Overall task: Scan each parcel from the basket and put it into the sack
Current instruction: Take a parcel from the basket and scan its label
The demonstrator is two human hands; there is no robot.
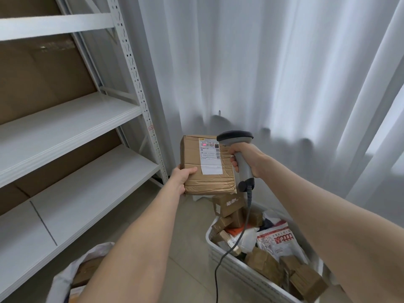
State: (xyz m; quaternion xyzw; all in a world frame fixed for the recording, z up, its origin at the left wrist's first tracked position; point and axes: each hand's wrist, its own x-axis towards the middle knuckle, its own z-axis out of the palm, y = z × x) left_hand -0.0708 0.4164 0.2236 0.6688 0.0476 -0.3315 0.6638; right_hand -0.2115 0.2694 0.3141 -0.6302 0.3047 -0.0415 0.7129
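Note:
My left hand [181,177] grips the lower left corner of a brown cardboard parcel [192,157], held up in mid-air with its white shipping label facing me. A red scan light falls on the label's barcode. My right hand [246,157] grips the handle of a grey handheld scanner [237,141], its dark head just right of the parcel's top. The scanner's cable hangs down over the white basket [231,267] at lower right, which holds several cardboard parcels and plastic mailers. The white sack [65,278] lies open at lower left, a brown parcel inside it, partly hidden by my left forearm.
A white metal shelving rack [72,136] with bare shelves fills the left side. White curtains [273,73] hang behind the parcel and basket. Beige tiled floor [188,254] shows between the sack and the basket.

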